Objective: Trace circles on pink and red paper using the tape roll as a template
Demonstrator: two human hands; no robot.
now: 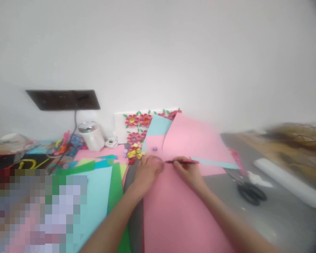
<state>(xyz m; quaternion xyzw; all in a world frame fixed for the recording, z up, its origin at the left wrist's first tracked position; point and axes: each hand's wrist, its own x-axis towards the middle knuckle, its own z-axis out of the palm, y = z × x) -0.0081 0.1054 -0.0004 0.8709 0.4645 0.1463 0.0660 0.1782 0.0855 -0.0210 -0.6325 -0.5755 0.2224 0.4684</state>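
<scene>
A large pink sheet of paper (179, 211) lies in front of me. My left hand (149, 172) presses on its far left part, fingers bent round something rounded that blur keeps me from making out. Just to the right, my right hand (188, 172) grips a slim red pen (192, 162), held nearly level, its dark tip pointing left at the left hand's fingertips. Beyond both hands, another pink sheet (195, 137) leans up at an angle, with a light blue sheet (158, 125) beside it. Small yellow paper curls (135, 151) sit beyond my left hand.
Black-handled scissors (251, 193) and a white roll (289, 182) lie on the grey table at right. Green and light blue sheets (97, 196) are piled at left. A white canister (92, 137) and a board with paper flowers (119, 126) stand by the wall.
</scene>
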